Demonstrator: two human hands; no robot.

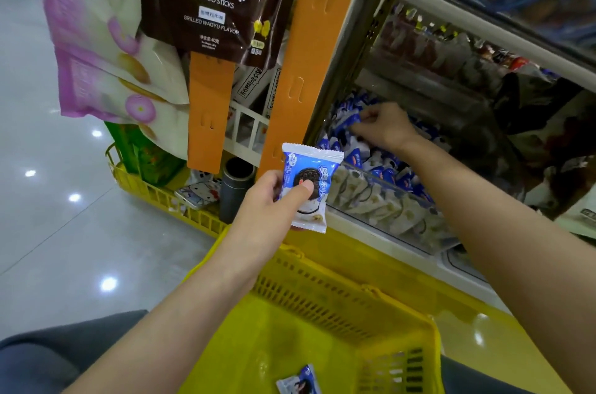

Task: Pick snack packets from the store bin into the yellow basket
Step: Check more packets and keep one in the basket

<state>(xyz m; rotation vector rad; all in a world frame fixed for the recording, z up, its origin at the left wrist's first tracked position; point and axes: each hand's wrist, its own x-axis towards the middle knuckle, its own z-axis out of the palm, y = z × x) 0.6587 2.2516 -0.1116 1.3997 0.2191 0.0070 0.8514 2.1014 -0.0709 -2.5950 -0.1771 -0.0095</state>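
Blue-and-white foil marks the packet (306, 184) that the left hand (269, 200) pinches, thumb on its face and fingers behind. It is held above the basket (306, 290), likely so it can drop straight in. The right hand (383, 126) reaches into the bin (364, 169), fingertips curled on a second packet (350, 122) in the heap, apparently to save a trip. A third packet (298, 382) lies on the basket floor.

My left hand (271, 203) holds a blue-and-white foil snack packet (311, 167) between its fingers, above the yellow slotted plastic basket (322, 290). A second packet (300, 382) lies on the basket floor, below them. To their right, inside the clear-fronted store bin (387, 203), my right hand (385, 129) pinches a piled packet (348, 122).
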